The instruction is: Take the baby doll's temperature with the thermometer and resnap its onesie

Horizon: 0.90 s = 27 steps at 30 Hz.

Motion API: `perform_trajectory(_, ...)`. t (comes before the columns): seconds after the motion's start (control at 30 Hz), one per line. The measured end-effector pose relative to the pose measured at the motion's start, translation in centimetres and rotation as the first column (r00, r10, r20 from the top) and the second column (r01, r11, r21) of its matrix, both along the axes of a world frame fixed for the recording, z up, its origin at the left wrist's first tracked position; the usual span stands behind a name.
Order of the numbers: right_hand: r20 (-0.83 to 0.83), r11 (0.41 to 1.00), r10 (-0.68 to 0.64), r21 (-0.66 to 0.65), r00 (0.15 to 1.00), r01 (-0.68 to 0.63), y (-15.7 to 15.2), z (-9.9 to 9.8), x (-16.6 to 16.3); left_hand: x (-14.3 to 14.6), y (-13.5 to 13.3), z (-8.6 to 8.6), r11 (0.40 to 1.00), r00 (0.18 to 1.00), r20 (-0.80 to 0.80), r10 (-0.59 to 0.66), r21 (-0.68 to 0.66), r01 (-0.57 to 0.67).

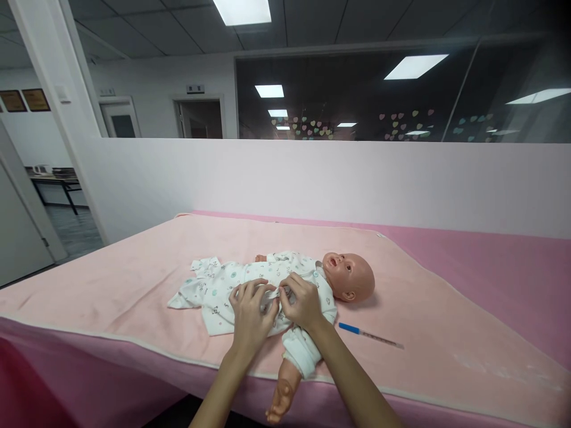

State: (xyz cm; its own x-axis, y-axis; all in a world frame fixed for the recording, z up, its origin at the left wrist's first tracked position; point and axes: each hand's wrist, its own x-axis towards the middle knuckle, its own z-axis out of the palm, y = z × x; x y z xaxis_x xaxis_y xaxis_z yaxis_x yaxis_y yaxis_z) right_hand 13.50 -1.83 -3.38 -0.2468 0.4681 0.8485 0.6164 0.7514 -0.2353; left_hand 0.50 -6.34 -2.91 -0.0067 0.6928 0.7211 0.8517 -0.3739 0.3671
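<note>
A baby doll (352, 277) lies on its back, its head to the right. It wears a white printed romper (223, 297) whose legs stretch out flat to the left. Over the doll's middle, my left hand (253, 309) pinches the romper's fabric between thumb and fingers. Close beside it, my right hand (303, 300) grips the same bunched cloth, the two sets of fingertips almost meeting. Exactly which edge or fastening they hold is hidden by the fingers. The doll's near arm (285, 389) sticks out below my right wrist, its sleeve bunched up and its hand past the front edge.
A thermometer with a blue cap (349, 328) lies right of the doll. Under everything spreads a peach blanket (134, 285) over a pink cover (499, 267). A white half wall (312, 178) with glass above stands behind. At left are a doorway and a table (57, 178).
</note>
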Motion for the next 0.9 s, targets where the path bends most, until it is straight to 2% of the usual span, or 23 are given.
perform_trajectory(0.3, -0.017, 1.000, 0.013, 0.000, 1.000, -0.013, 0.16, -0.03, 0.02, -0.08, 0.00, -0.13, 0.999, 0.999, 0.025, 0.030, 0.044, -0.031)
perform_trajectory(0.6, -0.034, 1.000, 0.012, -0.019, 0.999, -0.012, 0.11, 0.09, 0.05, 0.13, -0.17, -0.03, 0.998, 0.998, 0.024, -0.054, 0.019, 0.054)
perform_trajectory(0.77, -0.031, 0.999, 0.035, -0.026, 0.999, -0.036, 0.18, 0.01, 0.10, -0.06, 0.07, -0.34, 0.999, 0.997, 0.062, -0.040, -0.011, 0.040)
perform_trajectory(0.9, -0.027, 0.999, 0.039, -0.026, 0.999, -0.040, 0.15, -0.01, 0.10, 0.04, -0.17, -0.29, 0.998, 0.998, 0.019, -0.052, -0.018, 0.052)
